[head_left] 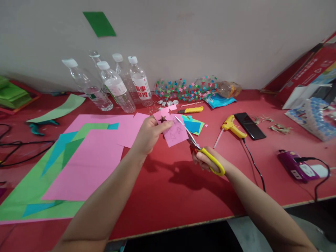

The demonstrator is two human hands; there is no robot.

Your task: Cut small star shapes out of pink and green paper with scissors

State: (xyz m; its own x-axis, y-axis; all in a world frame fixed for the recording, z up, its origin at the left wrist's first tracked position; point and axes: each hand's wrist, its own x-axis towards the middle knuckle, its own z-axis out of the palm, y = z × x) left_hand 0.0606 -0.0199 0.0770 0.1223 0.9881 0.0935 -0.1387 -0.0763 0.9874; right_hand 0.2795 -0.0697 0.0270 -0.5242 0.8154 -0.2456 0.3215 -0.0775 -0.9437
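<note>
My left hand (150,134) pinches a small sheet of pink paper (173,134) by its left side, held up above the table. Stars are drawn in pencil on the paper, and a star-shaped hole shows near my thumb. My right hand (206,159) is closed round the yellow handles of a pair of scissors (194,141). Their blades are parted and lie at the paper's right edge; whether they are cutting into it I cannot tell. Under the blades' far side lie blue and green paper scraps (193,126).
Pink, green and blue sheets (86,164) cover the table's left. Several plastic bottles (140,82) stand along the wall, beside a star-covered bottle (186,89) lying down. A yellow cutter (194,110), glue gun (233,126), phone (250,126) and purple power strip (298,166) lie rightward.
</note>
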